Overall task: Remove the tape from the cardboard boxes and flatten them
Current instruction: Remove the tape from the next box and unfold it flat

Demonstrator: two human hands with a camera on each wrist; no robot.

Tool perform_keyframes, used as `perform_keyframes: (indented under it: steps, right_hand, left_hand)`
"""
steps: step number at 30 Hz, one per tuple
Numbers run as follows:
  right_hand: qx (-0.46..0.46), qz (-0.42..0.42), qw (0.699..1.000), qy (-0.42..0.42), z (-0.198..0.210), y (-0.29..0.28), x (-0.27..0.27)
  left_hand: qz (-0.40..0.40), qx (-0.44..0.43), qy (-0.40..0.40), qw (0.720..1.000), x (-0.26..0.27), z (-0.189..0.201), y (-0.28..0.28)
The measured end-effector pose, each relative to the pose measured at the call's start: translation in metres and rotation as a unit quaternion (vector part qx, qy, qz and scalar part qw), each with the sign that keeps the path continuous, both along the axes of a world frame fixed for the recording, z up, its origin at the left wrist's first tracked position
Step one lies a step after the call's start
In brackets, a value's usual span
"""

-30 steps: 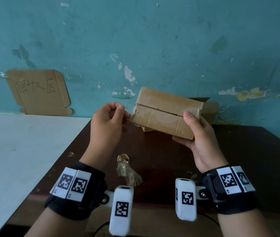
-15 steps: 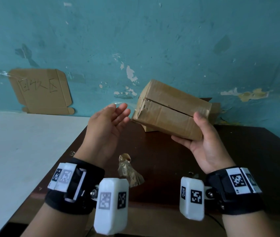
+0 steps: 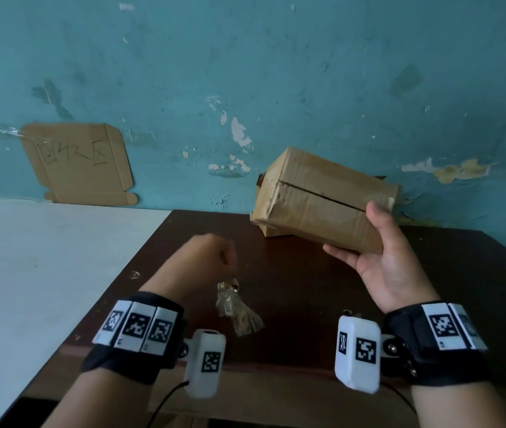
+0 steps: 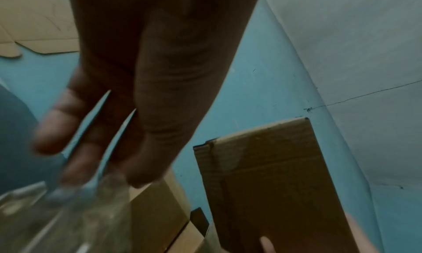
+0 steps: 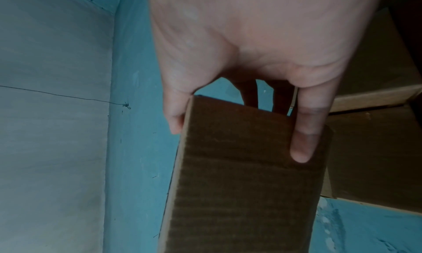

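My right hand [image 3: 389,261] grips a closed brown cardboard box [image 3: 322,199] by its right end and holds it tilted above the dark table [image 3: 307,291]. The thumb lies on the near face, and one finger [image 5: 303,139] runs along the box [image 5: 246,166]. A slit runs along the box's top seam. My left hand [image 3: 214,257] hangs low over the table, apart from the box [image 4: 274,184]. Its fingers [image 4: 75,148] point down, fairly straight and blurred, at a crumpled wad of clear tape [image 3: 236,313]. Whether they touch the wad I cannot tell.
Another cardboard box [image 3: 271,233] sits on the table behind the held one, against the teal wall. A flat cardboard sign [image 3: 78,162] with writing is stuck to the wall at the left. A white surface [image 3: 44,257] adjoins the table's left edge.
My left hand left the box's left end, opened, then dropped down to the tape wad on the table. My right hand has tilted the box and carried it a little to the right.
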State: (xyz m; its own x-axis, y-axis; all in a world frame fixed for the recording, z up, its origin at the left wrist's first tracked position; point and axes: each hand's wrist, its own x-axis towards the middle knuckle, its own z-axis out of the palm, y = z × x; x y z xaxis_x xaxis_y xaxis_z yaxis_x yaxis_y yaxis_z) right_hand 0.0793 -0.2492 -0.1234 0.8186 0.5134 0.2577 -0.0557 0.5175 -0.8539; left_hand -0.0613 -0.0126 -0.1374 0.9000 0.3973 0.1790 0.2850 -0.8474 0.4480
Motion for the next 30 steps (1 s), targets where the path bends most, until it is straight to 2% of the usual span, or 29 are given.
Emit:
perform_keyframes:
  steps: [6,10,13,21,25,30]
  right_hand:
    - [-0.007,0.013,1.000,-0.018,0.001,0.000,-0.003]
    - [-0.014,0.020,0.999,-0.030,0.002,0.001,-0.004]
    - [-0.018,0.025,0.999,-0.034,0.001,0.001,-0.004]
    - [-0.030,0.015,0.999,-0.039,0.001,0.003,-0.004]
    - [-0.039,0.004,0.998,-0.045,0.000,0.004,-0.004]
    - [-0.057,0.002,0.997,-0.051,-0.001,0.007,-0.003]
  left_hand:
    - [-0.025,0.014,0.156,0.987,0.004,-0.011,-0.003]
    - [-0.015,0.007,0.194,0.981,0.007,-0.012,0.002]
    - [-0.039,0.018,0.227,0.973,0.006,-0.014,0.007]
    - [-0.060,0.051,0.204,0.976,0.004,-0.010,0.005]
    - [-0.043,0.031,0.194,0.980,0.002,-0.009,0.007]
    - [-0.075,-0.024,0.202,0.976,-0.007,0.002,0.005]
